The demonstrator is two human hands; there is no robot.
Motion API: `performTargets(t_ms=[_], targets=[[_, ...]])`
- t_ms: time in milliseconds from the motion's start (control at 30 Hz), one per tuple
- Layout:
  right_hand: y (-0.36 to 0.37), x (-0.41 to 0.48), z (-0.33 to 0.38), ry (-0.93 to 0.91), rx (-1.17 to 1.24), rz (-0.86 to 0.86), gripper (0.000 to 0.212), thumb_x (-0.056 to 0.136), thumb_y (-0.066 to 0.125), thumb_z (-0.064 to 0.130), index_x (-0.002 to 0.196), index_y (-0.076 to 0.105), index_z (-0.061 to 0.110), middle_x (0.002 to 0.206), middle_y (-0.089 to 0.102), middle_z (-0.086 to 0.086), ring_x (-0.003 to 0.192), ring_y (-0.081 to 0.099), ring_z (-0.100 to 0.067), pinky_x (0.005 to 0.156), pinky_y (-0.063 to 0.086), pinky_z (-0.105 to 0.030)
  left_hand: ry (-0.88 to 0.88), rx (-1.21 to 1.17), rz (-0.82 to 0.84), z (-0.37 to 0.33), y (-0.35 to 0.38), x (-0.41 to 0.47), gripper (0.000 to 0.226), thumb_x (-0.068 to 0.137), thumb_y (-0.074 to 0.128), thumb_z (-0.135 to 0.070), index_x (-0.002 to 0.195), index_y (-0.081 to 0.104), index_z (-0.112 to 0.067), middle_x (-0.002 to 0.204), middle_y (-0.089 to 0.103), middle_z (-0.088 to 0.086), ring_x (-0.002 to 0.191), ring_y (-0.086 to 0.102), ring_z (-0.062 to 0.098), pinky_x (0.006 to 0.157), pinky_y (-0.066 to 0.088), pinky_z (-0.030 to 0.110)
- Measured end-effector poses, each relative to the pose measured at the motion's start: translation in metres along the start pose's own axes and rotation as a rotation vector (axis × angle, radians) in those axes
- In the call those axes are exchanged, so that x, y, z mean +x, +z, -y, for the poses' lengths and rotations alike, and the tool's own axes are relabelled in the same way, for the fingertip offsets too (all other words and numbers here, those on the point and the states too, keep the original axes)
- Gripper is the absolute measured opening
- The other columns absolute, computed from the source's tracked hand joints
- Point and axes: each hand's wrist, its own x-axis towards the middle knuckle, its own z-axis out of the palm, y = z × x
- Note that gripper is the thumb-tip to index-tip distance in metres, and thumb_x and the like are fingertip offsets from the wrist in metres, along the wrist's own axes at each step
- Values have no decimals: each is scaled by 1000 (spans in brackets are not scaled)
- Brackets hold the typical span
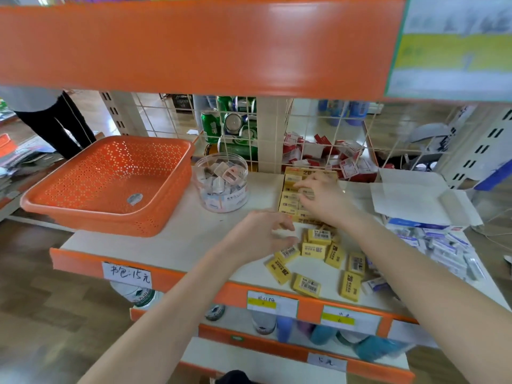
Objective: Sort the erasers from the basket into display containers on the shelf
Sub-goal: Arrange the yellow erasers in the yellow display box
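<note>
Several yellow 2B erasers [315, 249] lie loose on the white shelf [180, 239] near its front edge. Behind them stands a yellow display box [291, 195] with erasers packed in rows. My right hand [321, 195] hovers over that box, fingers curled down onto the packed erasers; whether it holds one is hidden. My left hand [263, 234] reaches toward the loose pile, thumb and fingers apart, holding nothing. The orange perforated basket [110, 184] sits at the left. A clear round tub [221, 184] of white-wrapped erasers stands beside it.
A white open carton [415, 200] and loose blue-and-white packets [443, 245] lie at the right. A wire grid [318, 134] backs the shelf, with cans and red-white packs behind it. The orange upper shelf [194, 42] hangs overhead. A person's legs [55, 123] stand at the far left.
</note>
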Motion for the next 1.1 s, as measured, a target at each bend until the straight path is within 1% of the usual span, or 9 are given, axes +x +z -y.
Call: performTargets(t_ms=[133,300,467,567,667,733,900,1000,1100], targets=[[-1,-19,6,-79,31,-24,27,94,51,26,117,63,24,117,51,0,116,41,-21,98,34,-33,-36,174,125,-11,8,-8,48,82,68,-44,124,58,-23,120,57,-4,110,51,13,89,43,26],[-6,-45,8,-144,81,-53,22,93,54,24,111,67,23,116,55,2,112,44,-16,95,34,-27,-109,203,58,-10,21,-8,43,85,66,-33,124,60,-16,121,61,2,110,54,14,84,39,19],[-12,-71,8,-289,113,52,32,87,61,14,118,64,22,114,54,6,107,44,-7,95,32,-19,-180,-7,-163,-8,20,-15,37,83,68,-26,119,66,-18,114,67,-2,99,60,6,80,39,9],[-6,-76,8,-360,96,49,35,84,63,8,117,65,20,116,55,7,108,47,-7,94,34,-19,-206,-292,-247,-5,16,-18,30,82,71,-19,112,70,-17,105,71,-2,86,63,0,77,47,10],[-3,-78,9,-362,113,14,19,86,63,10,103,69,16,116,59,4,109,51,-8,95,35,-17,-218,-441,-243,-2,14,-21,27,83,72,-19,109,71,-14,95,69,-6,77,58,-12,68,44,1],[-2,-78,10,-368,132,30,12,87,61,10,97,67,14,114,62,3,109,55,-9,94,37,-17,-224,-489,-224,2,14,-22,27,83,71,-20,109,71,-14,96,70,-3,77,61,-8,71,47,4],[0,-86,16,-316,246,103,20,89,59,9,105,62,20,100,62,11,91,55,0,80,41,-6,-260,-688,-202,4,18,-24,15,89,64,-17,100,73,-12,92,73,7,84,68,11,78,55,21],[1,-86,15,-267,314,43,20,89,56,7,102,63,20,98,65,5,89,58,-4,81,45,-13,-249,-713,-198,1,21,-22,15,93,58,-15,88,72,-17,80,70,6,76,66,10,72,55,18],[0,-86,12,-207,392,-2,22,88,54,5,98,62,23,94,63,9,88,58,-3,78,46,-11,-230,-674,-191,-2,21,-23,11,92,59,-15,91,70,-15,71,69,-3,67,66,3,67,56,18]])
